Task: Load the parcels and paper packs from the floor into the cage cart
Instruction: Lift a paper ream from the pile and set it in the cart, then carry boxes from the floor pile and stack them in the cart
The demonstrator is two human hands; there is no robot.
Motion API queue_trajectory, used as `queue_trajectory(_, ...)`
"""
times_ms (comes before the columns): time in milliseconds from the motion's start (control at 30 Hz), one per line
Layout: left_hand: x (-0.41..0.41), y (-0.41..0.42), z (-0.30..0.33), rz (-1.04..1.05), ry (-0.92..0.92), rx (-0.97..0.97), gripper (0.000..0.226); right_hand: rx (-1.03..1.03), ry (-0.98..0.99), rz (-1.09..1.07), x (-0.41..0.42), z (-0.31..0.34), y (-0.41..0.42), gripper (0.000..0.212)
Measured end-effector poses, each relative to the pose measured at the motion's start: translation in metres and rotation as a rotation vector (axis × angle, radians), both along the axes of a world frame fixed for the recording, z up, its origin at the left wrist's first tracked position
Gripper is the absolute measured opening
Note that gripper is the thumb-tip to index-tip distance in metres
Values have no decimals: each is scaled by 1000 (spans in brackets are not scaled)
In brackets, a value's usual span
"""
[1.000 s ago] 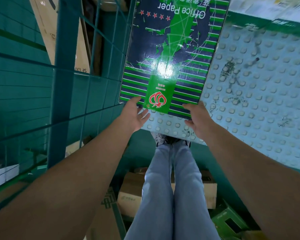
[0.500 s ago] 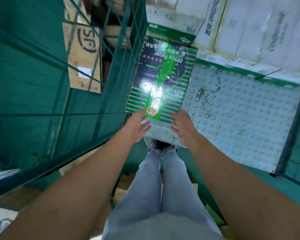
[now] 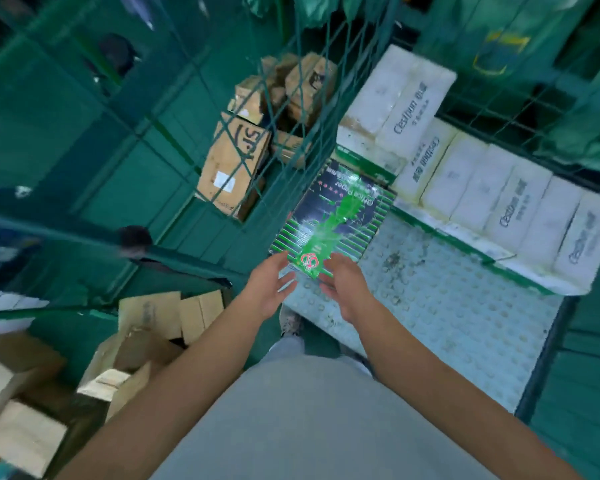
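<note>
1. Step in hand, by judgement: setting down one glossy green-and-navy striped pack of office paper (image 3: 333,216) on the pale studded floor of the cage cart (image 3: 465,306), tight against the green wire mesh side wall (image 3: 250,109) and butted to the row of white wrapped paper packs (image 3: 482,181) along the far side.
2. Left hand (image 3: 269,289) at the pack's near left corner, fingers (image 3: 284,284) loosely spread, seemingly just off the edge; contact too blurred to confirm.
3. Right hand (image 3: 343,285) at the near right edge, fingers (image 3: 329,284) half-curled, gripping nothing firmly.
4. Next, probably: turning to the brown cardboard parcels on the floor (image 3: 146,327) at lower left, bending for a two-handed lift.
</note>
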State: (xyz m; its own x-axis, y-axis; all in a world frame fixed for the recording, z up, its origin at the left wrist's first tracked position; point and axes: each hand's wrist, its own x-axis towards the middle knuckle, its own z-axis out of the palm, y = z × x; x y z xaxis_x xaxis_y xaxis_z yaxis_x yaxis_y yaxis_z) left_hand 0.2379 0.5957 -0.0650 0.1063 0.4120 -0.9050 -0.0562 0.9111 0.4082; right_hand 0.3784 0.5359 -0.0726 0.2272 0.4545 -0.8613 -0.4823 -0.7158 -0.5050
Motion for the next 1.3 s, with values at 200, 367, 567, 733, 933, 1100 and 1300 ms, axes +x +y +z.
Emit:
queue_trajectory(200, 5, -63, 33, 259, 14, 89, 18, 78, 17, 226, 15, 27, -28, 10)
queue_trajectory(367, -3, -122, 47, 455, 38, 141, 17, 133, 32, 412, 9, 39, -47, 21)
queue_trajectory(567, -46, -177, 63, 752, 116, 146, 31, 170, 75, 608, -30, 56, -62, 29)
queue_trajectory(733, -75, -216, 67, 902, 164, 127, 32, 161, 109, 763, -69, 62, -77, 18)
queue_trajectory(933, -112, -251, 66, 1101, 183, 89, 1, 152, 99, 970, -124, 64, -91, 11)
queue_trajectory(1100, -146, -283, 54, 1262, 148, 96, 30, 128, 65, 1162, -176, 59, -99, 19)
queue_trajectory(1300, -193, -295, 43, 1402, 110, 81, 41, 115, -4, 1294, -239, 52, -95, 16)
